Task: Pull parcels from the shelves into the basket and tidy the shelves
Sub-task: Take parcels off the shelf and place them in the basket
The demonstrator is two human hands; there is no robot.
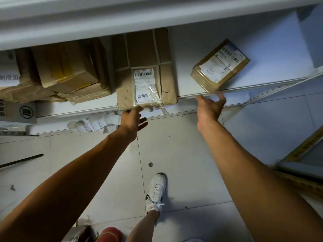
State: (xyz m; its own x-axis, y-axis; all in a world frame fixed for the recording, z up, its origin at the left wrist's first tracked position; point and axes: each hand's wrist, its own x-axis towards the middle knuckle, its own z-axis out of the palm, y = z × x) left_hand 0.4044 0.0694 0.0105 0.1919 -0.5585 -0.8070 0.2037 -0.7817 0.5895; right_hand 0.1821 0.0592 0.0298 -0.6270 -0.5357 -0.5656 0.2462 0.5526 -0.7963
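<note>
Forearms fill the bottom of the head view, w/ a white sneaker point(156, 191) on the tiled floor betw. them at 6 o'clock. Our left hand point(133, 120) reaches up to the near bottom edge of the tall kraft-wrapped parcel point(146, 70); fingers look loosely spread and touching its lower edge, not wrapped round it. Our right hand point(209, 106) is under the near corner of the small taped box point(220, 66), fingers extended and just at that corner, no firm hold yet as far as we can tell.

We judge the step as the pull: both parcels sit at the front lip of the white shelf point(262, 49), not yet off it. No basket in view, so the next move likely calls for a proper grip first, then a carry out of frame.

Tall parcel: long axis runs 12 to 6, label end toward us. Small box: at 2 o'clock, long axis tilted approx. 1 to 7, label up, near corner overhanging the lip. More cartons point(66, 67) are stacked at 10 o'clock, loose paper labels point(90, 125) below.
</note>
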